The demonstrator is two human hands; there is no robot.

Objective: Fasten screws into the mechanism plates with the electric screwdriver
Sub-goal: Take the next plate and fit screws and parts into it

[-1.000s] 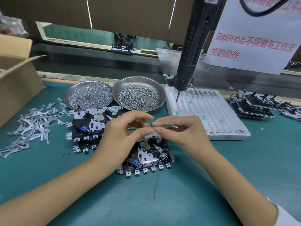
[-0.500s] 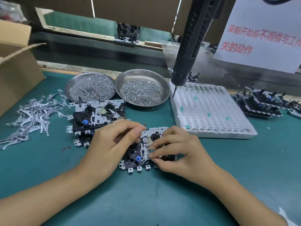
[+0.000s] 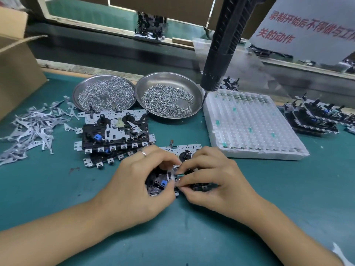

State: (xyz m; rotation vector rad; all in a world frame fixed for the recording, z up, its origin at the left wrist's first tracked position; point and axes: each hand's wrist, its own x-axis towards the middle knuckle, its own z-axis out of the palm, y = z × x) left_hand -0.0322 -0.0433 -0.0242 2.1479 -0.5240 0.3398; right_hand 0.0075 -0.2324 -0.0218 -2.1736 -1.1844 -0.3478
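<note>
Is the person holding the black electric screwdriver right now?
No: the black electric screwdriver hangs untouched above the bench while the left hand and right hand work on the metal mechanism plate.

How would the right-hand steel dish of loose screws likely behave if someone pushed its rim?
The steel dish would probably slide readily: it looks smooth and shallow. Its screws lie loose, so they would likely shift and scatter. Pressing on the rim might tip it.

Both hands covered most of the plate [image 3: 184,150]; what the right hand [image 3: 215,181] pinched was too small to tell. The screwdriver [image 3: 224,41] ran off at 12 o'clock, the sign [image 3: 307,25] at 2 o'clock.
</note>
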